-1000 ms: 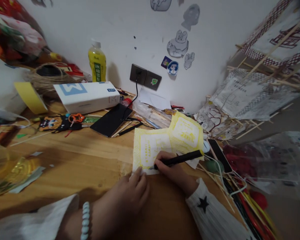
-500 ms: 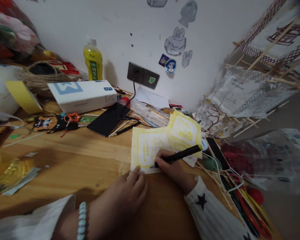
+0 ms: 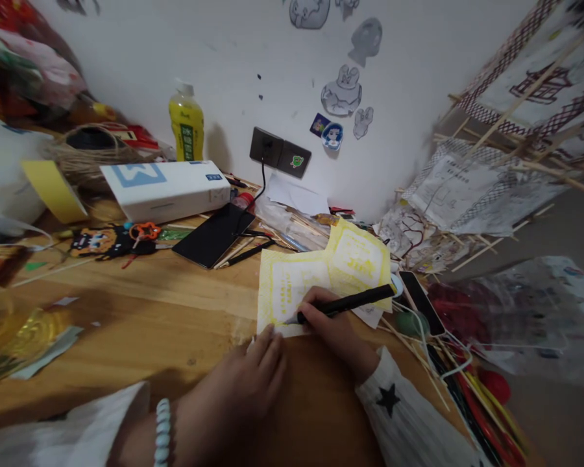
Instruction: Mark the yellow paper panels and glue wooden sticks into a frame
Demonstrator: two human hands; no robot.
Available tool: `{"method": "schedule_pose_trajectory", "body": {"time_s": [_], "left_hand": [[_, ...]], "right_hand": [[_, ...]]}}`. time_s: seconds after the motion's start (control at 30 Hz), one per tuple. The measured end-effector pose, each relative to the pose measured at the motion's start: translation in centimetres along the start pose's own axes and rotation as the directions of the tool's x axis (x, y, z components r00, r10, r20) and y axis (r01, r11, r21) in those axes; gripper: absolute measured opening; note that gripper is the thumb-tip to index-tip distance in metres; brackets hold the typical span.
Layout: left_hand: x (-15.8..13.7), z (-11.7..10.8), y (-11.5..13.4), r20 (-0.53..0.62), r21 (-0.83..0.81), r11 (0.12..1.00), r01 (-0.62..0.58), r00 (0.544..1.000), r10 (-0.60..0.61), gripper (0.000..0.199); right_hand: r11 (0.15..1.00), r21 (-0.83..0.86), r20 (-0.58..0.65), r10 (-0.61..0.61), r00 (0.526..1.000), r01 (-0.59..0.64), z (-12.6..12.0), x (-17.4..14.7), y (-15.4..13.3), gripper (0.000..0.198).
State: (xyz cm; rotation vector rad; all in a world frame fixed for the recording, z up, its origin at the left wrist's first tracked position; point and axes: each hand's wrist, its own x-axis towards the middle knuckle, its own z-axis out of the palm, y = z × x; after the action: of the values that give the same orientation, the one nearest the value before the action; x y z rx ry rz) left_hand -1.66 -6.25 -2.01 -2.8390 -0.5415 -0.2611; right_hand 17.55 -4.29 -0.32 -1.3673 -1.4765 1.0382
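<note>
Yellow-bordered panels (image 3: 321,269) number two; right fingers (image 3: 316,318) hold one pen (image 3: 353,301).

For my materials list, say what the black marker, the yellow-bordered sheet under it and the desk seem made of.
Black marker: probably smooth plastic, judging by its rigid barrel.
Yellow-bordered sheet: seemingly matte paper, as it lies flat and thin; thin cloth is possible.
Desk: wood or wood-look laminate, low sheen, showing grain and a knot.

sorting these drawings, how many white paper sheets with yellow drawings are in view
2: one near sheet partly under the right hand, one farther sheet meeting it on the right. More may be hidden underneath.
</note>
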Motion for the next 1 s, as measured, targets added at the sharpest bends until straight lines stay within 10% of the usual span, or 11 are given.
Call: {"method": "schedule_pose_trajectory", "body": {"time_s": [1.0], "left_hand": [[-0.2, 0.6, 0.4, -0.082, 0.071, 0.997, -0.007, 0.997, 0.013, 0.022]], "right_hand": [[1.0, -0.027, 0.014, -0.006, 1.0, 0.006, 1.4, 1.0, -0.2, 0.019]]}}
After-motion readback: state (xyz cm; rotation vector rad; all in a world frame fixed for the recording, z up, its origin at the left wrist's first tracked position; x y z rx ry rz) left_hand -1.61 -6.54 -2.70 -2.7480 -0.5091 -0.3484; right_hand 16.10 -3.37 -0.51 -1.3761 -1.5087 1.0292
